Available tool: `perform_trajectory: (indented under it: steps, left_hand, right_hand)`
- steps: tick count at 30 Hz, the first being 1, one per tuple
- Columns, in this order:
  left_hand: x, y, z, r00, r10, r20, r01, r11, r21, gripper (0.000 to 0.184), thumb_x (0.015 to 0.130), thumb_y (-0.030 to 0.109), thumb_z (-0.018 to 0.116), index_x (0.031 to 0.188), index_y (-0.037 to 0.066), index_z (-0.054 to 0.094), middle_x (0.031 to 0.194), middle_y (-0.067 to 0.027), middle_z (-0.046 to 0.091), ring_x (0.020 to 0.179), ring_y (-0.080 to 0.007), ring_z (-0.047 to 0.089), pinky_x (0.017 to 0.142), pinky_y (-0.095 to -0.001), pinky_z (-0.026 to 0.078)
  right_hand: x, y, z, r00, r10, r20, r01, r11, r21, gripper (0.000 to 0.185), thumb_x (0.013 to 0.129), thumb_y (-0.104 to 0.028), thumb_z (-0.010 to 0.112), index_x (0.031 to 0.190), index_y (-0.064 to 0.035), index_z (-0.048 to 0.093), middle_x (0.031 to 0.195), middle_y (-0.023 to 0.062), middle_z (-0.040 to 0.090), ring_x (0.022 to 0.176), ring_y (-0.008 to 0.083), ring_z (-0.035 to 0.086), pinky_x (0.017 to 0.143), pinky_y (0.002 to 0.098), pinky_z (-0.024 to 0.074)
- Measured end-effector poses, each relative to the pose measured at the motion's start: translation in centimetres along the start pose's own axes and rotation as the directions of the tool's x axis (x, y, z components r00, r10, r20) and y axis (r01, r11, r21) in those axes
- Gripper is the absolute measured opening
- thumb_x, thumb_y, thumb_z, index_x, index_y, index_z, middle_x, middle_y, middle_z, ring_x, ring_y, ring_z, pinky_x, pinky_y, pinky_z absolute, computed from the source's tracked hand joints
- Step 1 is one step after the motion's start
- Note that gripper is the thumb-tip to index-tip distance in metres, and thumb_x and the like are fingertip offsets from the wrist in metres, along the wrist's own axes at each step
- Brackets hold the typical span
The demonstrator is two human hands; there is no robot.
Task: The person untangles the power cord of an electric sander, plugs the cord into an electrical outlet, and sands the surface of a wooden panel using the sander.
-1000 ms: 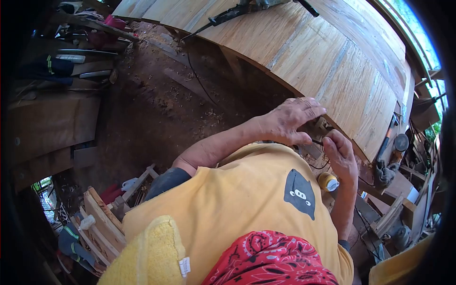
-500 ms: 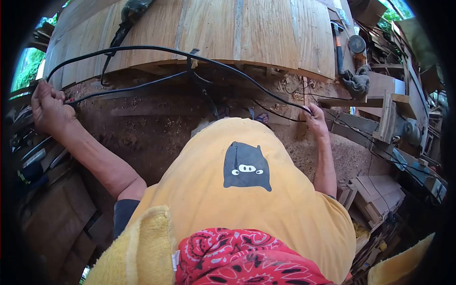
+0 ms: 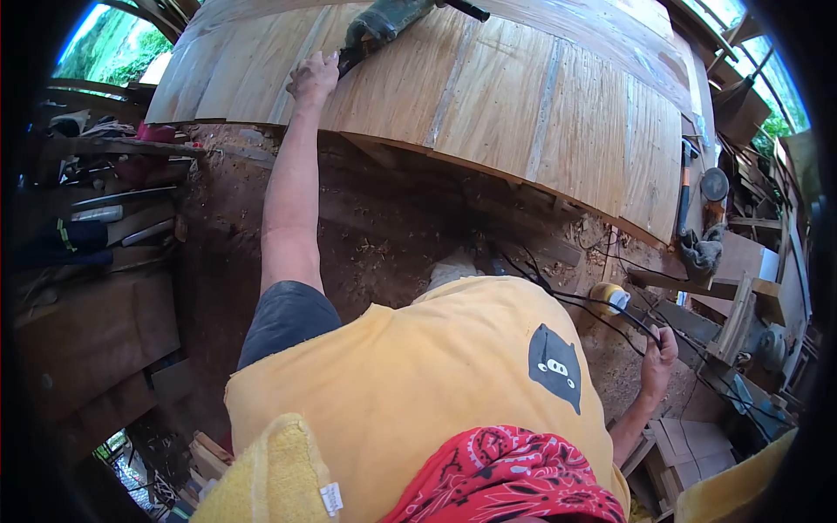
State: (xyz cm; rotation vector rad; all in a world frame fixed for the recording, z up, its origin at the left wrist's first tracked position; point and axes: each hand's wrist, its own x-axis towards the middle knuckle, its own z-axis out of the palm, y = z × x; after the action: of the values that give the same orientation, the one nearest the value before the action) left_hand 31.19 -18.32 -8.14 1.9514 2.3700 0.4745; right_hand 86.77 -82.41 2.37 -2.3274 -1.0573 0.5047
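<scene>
My left hand reaches out to the far edge area of the wooden panel surface, its fingers closed at the rear end of a dark power tool lying there. My right hand, low at the right, is closed around a black cable that hangs in loops toward the ground. Just beyond the loops stands a yellow container with a white lid.
A hammer lies at the right end of the panels, near a round-headed tool and a grey cloth. Wood scraps are piled at lower right. Boards and tools crowd the left side.
The left hand has let go of the cable and moved up to the power tool. The right hand has moved right and down with the cable, whose wide loop has dropped.
</scene>
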Motion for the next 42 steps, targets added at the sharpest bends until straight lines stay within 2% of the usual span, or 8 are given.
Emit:
perform_trajectory:
  steps: [3,7,9,10,14,22,37,42]
  left_hand:
    - [5.2,-4.9,4.0,0.927,0.140,0.347,-0.047,0.964,-0.263,0.060,0.096,0.057,0.059,0.130,0.007,0.066,0.127,-0.0209,0.069,0.123,-0.0337,0.064,0.104,-0.0461,0.048]
    - [-0.7,-0.8,2.0,0.807,0.117,0.579,0.017,0.975,-0.220,0.055,0.088,0.049,0.073,0.114,0.001,0.069,0.106,-0.0166,0.075,0.094,-0.0296,0.074,0.083,-0.0419,0.056]
    - [-5.0,0.3,4.9,0.724,0.241,0.646,0.269,0.763,-0.587,0.042,0.086,0.040,0.079,0.103,0.002,0.069,0.087,-0.0103,0.071,0.083,-0.0236,0.074,0.069,-0.0383,0.059]
    - [-7.6,2.6,3.8,0.662,0.217,0.718,0.502,0.582,-0.639,0.034,0.089,0.035,0.079,0.097,0.003,0.068,0.077,-0.0066,0.064,0.077,-0.0225,0.074,0.061,-0.0357,0.060]
    - [-8.8,4.6,2.8,0.552,0.301,0.778,0.773,0.165,-0.613,0.037,0.099,0.040,0.069,0.102,0.003,0.066,0.081,-0.0116,0.068,0.073,-0.0304,0.075,0.060,-0.0416,0.064]
    - [-6.9,5.5,3.9,0.497,0.353,0.793,0.804,0.155,-0.574,0.038,0.101,0.039,0.064,0.106,0.002,0.061,0.086,-0.0221,0.070,0.070,-0.0296,0.073,0.058,-0.0408,0.063]
    - [-8.1,8.0,4.5,0.627,0.139,0.766,0.729,0.241,-0.641,0.043,0.102,0.042,0.058,0.103,0.000,0.060,0.078,-0.0203,0.070,0.062,-0.0291,0.072,0.053,-0.0425,0.059]
    - [-7.0,8.5,2.7,0.496,0.189,0.848,0.793,0.299,-0.531,0.045,0.100,0.043,0.064,0.103,-0.001,0.057,0.089,-0.0247,0.069,0.070,-0.0344,0.073,0.056,-0.0446,0.062]
  right_hand:
    - [-2.3,3.3,3.3,0.979,0.135,0.150,-0.147,0.986,0.073,0.034,0.106,-0.024,0.061,0.079,-0.0074,0.048,0.073,-0.0057,0.038,0.069,0.0070,0.034,0.059,0.0272,0.0318]
    - [-2.0,5.4,5.9,0.927,0.297,0.231,-0.340,0.924,0.177,0.037,0.108,-0.031,0.059,0.078,-0.0113,0.051,0.072,-0.0077,0.041,0.066,0.0042,0.036,0.057,0.0249,0.0314]
    - [-0.9,2.6,6.1,0.885,0.356,0.300,-0.425,0.880,0.210,0.039,0.109,-0.037,0.055,0.079,-0.0129,0.056,0.070,-0.0085,0.044,0.061,0.0026,0.038,0.054,0.0235,0.0309]
    - [-0.4,2.4,6.5,0.885,0.356,0.299,-0.427,0.877,0.221,0.039,0.109,-0.038,0.055,0.079,-0.0130,0.057,0.069,-0.0087,0.044,0.059,0.0026,0.038,0.053,0.0233,0.0304]
    - [1.6,2.3,7.9,0.850,0.321,0.418,-0.463,0.834,0.301,0.039,0.109,-0.042,0.054,0.084,-0.0124,0.061,0.066,-0.0086,0.042,0.056,0.0034,0.036,0.051,0.0232,0.0291]
    - [8.0,-10.4,9.2,0.796,0.137,0.590,-0.353,0.896,0.269,0.039,0.108,-0.042,0.054,0.087,-0.0101,0.061,0.069,-0.0073,0.044,0.061,0.0038,0.038,0.054,0.0232,0.0308]
    - [7.0,-10.0,15.8,0.752,0.022,0.659,-0.250,0.934,0.254,0.036,0.109,-0.036,0.053,0.089,-0.0076,0.062,0.072,-0.0065,0.044,0.070,0.0050,0.040,0.060,0.0241,0.0335]
    - [5.7,-9.4,15.8,0.763,0.036,0.645,-0.287,0.914,0.288,0.034,0.109,-0.036,0.054,0.091,-0.0075,0.061,0.074,-0.0060,0.045,0.071,0.0051,0.040,0.061,0.0245,0.0342]
